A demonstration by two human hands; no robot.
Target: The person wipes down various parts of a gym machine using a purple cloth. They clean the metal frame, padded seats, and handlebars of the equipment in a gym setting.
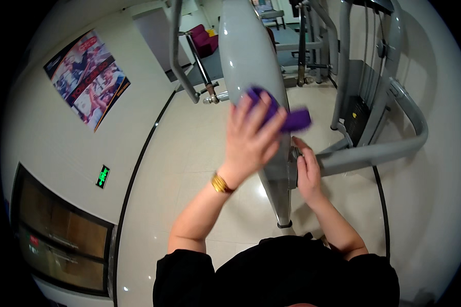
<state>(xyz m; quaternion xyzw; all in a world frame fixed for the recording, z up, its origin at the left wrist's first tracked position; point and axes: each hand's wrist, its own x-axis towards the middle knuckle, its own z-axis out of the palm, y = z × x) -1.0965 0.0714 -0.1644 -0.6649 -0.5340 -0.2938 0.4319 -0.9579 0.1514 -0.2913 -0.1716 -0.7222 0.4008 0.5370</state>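
A purple cloth (pixel 297 119) is under the fingers of my left hand (pixel 251 134), against the broad grey metal frame (pixel 249 50) of a gym machine. This hand is blurred, with a gold-coloured band on its wrist; whether the fingers grip the cloth or only press it, I cannot tell. Part of the cloth sticks out to the right of the fingers. Lower and to the right, my right hand (pixel 309 174) rests beside the frame near a joint with a grey tube, its fingers slightly bent. No object shows in it.
A curved grey tube (pixel 372 153) runs right, towards a weight stack (pixel 356 119) by the wall. A machine arm (pixel 180 69) hangs at the upper left. Farther back stand more machine parts and a dark red sofa (pixel 203 40). A glass door (pixel 61 245) is lower left.
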